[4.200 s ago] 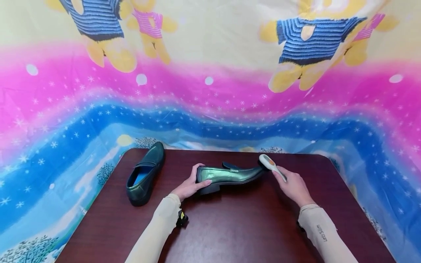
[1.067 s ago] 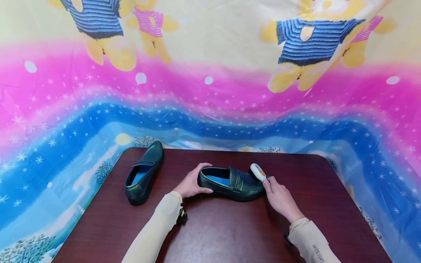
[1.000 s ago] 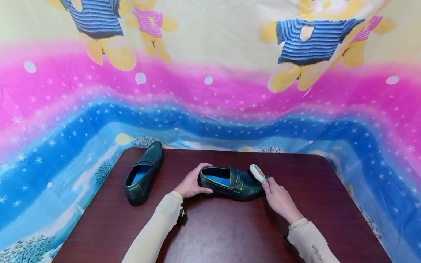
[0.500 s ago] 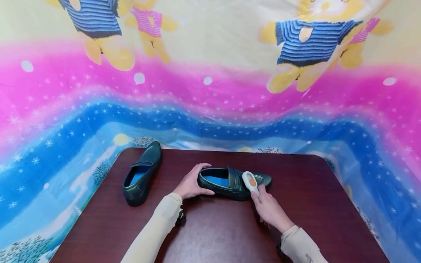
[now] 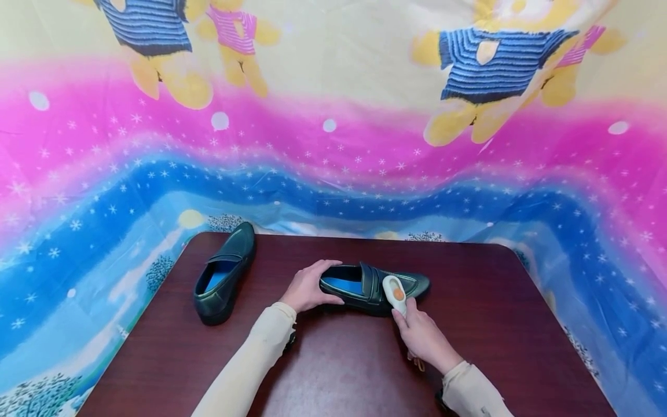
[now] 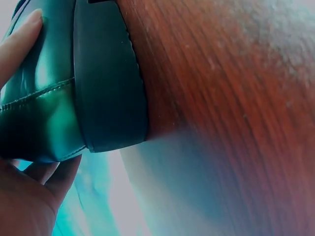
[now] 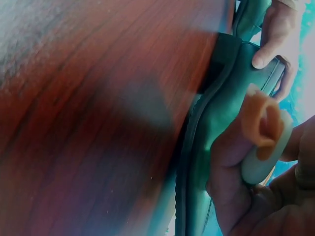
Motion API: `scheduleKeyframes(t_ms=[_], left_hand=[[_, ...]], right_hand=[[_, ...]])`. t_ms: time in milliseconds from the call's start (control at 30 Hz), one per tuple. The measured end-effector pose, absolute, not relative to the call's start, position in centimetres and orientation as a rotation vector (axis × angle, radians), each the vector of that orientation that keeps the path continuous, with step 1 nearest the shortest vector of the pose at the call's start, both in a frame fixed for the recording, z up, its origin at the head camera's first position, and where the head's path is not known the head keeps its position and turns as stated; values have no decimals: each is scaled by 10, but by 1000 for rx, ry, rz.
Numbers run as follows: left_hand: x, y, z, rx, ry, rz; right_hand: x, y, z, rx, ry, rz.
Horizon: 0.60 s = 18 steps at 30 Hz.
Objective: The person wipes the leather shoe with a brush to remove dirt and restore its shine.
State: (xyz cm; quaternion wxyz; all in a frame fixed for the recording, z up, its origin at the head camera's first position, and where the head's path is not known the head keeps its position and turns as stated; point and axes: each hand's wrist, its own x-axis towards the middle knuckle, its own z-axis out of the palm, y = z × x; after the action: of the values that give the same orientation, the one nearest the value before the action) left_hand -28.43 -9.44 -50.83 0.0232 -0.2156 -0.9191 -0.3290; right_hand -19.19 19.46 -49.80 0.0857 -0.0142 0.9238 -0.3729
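Note:
A dark green loafer (image 5: 367,292) with a blue insole stands upright on the table, its toe to the right. My left hand (image 5: 311,286) grips it round the heel; in the left wrist view the thumb and fingers lie on either side of the heel counter (image 6: 39,123). My right hand (image 5: 424,336) holds a white-handled brush (image 5: 394,295) with an orange patch over the loafer's vamp, just ahead of the strap. The bristles are hidden beneath the brush. In the right wrist view the brush's handle end (image 7: 266,142) shows between thumb and fingers.
A matching loafer (image 5: 224,275) stands at the left of the dark brown table (image 5: 495,301), toe pointing to the back. Behind the table hangs a printed cloth (image 5: 333,185) with bears and snowflakes.
Earlier the loafer was tipped with its side showing and the brush at its toe; now it stands upright. The brush has moved left from the toe to the vamp, near the strap.

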Motion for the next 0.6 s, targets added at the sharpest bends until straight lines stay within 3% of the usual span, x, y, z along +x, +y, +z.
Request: scheduleKeyframes(t_ms=[600], left_hand=[[-283, -96, -510, -681, -2845, -1066]], right_hand=[[-198, 232, -504, -42, 2912, -837]])
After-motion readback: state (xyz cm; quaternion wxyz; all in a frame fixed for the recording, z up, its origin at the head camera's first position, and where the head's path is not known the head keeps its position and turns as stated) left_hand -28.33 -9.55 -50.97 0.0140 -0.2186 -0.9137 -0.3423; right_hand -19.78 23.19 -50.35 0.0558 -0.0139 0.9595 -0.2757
